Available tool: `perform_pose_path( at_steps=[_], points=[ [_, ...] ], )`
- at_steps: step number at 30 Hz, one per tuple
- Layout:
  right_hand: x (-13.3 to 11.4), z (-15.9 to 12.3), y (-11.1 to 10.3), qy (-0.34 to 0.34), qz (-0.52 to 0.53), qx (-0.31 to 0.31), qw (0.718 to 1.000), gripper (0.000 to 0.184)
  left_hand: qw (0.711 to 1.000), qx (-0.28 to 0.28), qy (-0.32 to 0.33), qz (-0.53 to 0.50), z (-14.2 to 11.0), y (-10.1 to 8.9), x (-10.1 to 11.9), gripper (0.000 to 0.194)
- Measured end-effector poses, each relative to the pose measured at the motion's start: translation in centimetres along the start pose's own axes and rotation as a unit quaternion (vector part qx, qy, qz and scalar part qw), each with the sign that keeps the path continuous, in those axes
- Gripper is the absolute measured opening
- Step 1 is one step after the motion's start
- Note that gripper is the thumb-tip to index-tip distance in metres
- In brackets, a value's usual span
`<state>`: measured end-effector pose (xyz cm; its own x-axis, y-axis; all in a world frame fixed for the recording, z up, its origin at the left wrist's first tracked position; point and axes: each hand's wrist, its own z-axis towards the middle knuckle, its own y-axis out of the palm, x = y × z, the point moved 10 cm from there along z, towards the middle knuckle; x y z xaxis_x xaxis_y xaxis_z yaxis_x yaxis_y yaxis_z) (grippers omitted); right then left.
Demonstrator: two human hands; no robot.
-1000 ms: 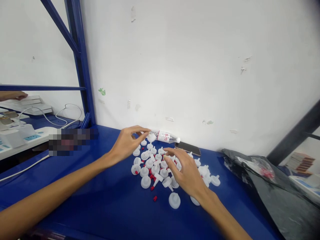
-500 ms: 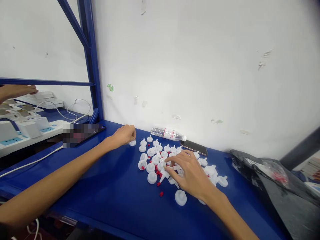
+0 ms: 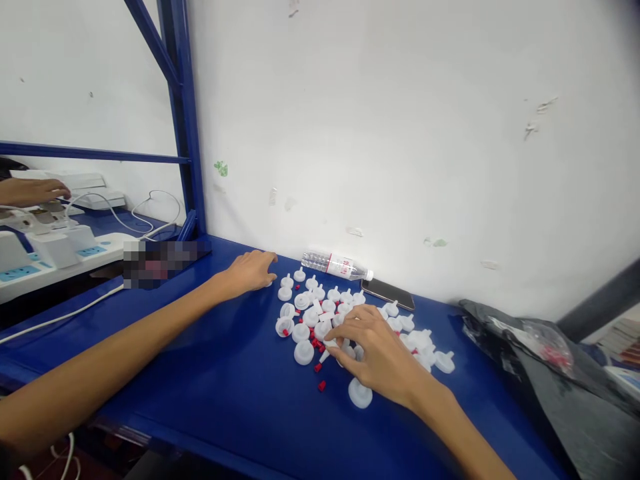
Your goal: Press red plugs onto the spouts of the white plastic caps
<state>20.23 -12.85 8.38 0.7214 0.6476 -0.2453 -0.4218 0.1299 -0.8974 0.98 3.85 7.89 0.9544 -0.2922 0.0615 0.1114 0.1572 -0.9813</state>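
Note:
White nozzle caps (image 3: pixel 304 353), with round bases and narrow spouts, lie in a loose pile with small red tips (image 3: pixel 321 385) among them. My left hand (image 3: pixel 251 271) is at the pile's far left, thumb and fingers apart, holding nothing. Just under it a white cap (image 3: pixel 269 285) is mostly hidden. Over the pile's middle, my right hand (image 3: pixel 370 347) has thumb and index finger closed on a white nozzle cap (image 3: pixel 331 344), which is partly covered. One more white cap (image 3: pixel 360 393) sits just below that hand.
A water bottle (image 3: pixel 340 267) lies against the wall, beside a dark phone (image 3: pixel 388 293). At the right is a black plastic bag (image 3: pixel 545 373). On the left are a power strip (image 3: pixel 107 248), a blue metal post (image 3: pixel 194 133) and another person's hand (image 3: pixel 37 192).
My left hand has opened its fingers above the white cap. My right hand's thumb and index finger have come down and closed on a white nozzle cap.

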Motion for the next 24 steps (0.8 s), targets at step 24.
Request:
perform_pose_path(
  at_steps=[24],
  points=[
    [6.8,-1.2,-5.7,0.176,0.26,0.232,0.921,0.021,0.872,0.054,0.486,0.021,-13.8,0.0,18.2,0.019]
  ],
)
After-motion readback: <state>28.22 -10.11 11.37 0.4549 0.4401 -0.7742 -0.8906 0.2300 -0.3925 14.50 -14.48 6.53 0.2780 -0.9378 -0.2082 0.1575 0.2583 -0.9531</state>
